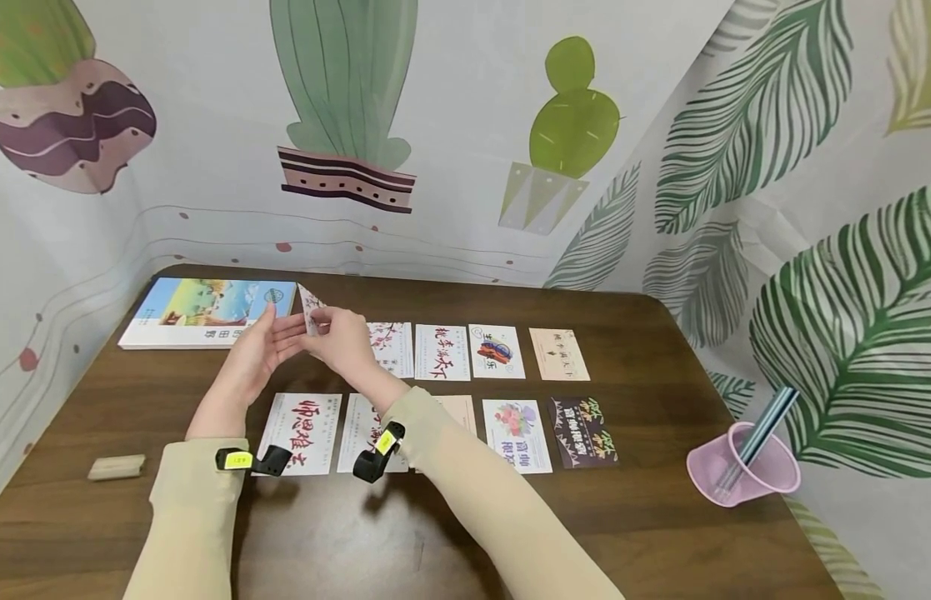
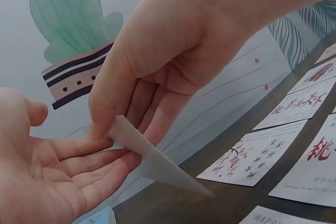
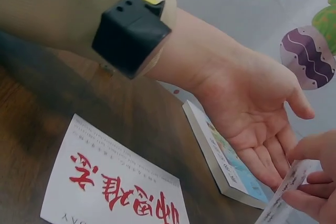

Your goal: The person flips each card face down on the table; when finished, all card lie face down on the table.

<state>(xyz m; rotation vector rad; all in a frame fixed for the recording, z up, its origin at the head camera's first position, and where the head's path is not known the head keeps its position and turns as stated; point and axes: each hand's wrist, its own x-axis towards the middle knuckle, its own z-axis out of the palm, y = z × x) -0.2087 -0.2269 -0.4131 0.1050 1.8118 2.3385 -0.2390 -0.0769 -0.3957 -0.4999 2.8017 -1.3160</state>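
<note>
Just right of the book (image 1: 208, 312), her right hand (image 1: 341, 337) pinches a card (image 1: 310, 307) against the flat, relaxed left hand (image 1: 258, 354), probably mid-handover, calling for a steady grip.

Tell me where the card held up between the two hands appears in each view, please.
Head view: the card is left of centre, above the table, pinched by the right hand.
Left wrist view: centre, a pale edge-on sheet over the left hand.
Right wrist view: bottom right corner.
Shared landmark: the left hand's open palm, beside the card in all three.
</note>
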